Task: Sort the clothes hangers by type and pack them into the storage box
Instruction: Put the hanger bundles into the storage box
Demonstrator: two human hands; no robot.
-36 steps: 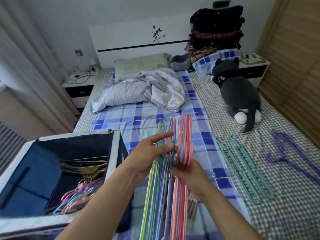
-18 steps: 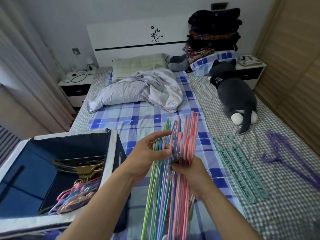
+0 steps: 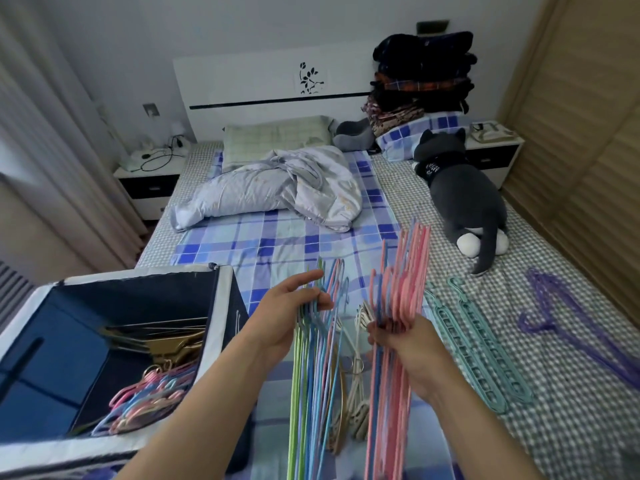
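My left hand point(image 3: 287, 317) grips a bundle of green and blue thin hangers point(image 3: 311, 375), held upright above the bed. My right hand point(image 3: 405, 337) grips a separate bundle of pink hangers point(image 3: 401, 289). Between the two bundles, cream and beige hangers point(image 3: 356, 393) lie on the bed below. The dark blue storage box point(image 3: 221, 292) stands open at the left; inside it lie gold metal hangers point(image 3: 166, 344) and a heap of small pastel hangers point(image 3: 152, 393). Two teal multi-hole hangers point(image 3: 481, 344) and purple hangers point(image 3: 568, 327) lie on the bed to the right.
A crumpled quilt point(image 3: 277, 188) and a pillow point(image 3: 273, 136) lie at the head of the bed. A grey plush cat point(image 3: 464, 199) lies at the right. Folded clothes point(image 3: 422, 74) are stacked by the headboard. Nightstands point(image 3: 149, 181) flank the bed, a wardrobe point(image 3: 588, 133) stands right.
The single bundle held by both hands has been split: the pink hangers moved right with my right hand, the green and blue ones stayed in my left. The cream hangers below are now exposed.
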